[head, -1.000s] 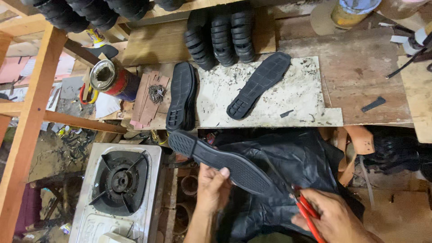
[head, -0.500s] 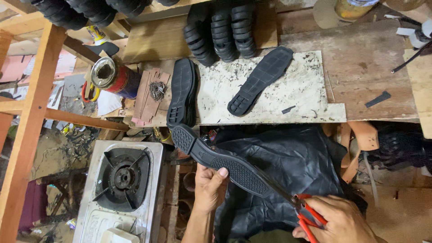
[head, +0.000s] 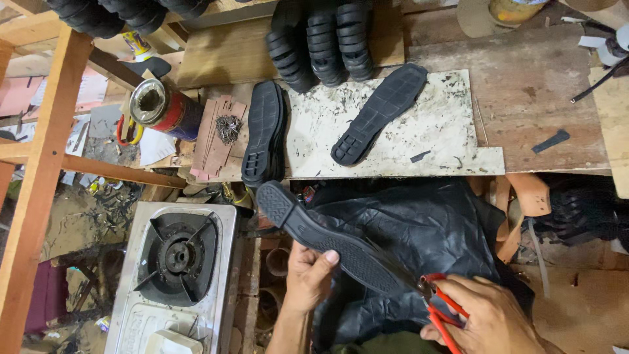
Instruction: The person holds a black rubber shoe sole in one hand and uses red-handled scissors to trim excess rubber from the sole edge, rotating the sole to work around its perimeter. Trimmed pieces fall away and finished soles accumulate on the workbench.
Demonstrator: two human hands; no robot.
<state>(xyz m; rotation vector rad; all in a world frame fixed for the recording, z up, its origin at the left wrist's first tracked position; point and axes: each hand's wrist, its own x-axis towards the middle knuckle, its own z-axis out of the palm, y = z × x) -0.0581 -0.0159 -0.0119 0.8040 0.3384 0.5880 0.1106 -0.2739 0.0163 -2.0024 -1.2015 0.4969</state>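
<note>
My left hand [head: 308, 278] fingers pinch the black sole [head: 327, 241] mid-length, held below the table's near edge over black sheeting [head: 426, 229]. Right hand [head: 488, 318] grips red-handled scissors [head: 442, 308] at its end. Risk: the sole flexing, so blades wander.

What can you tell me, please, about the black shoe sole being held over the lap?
The black shoe sole is long, slim and looks like rubber, tread side up, with a blocky heel at upper left. It slants down to the right above black sheeting. The left hand grips its middle; the right hand holds red-handled scissors at its toe.
</note>
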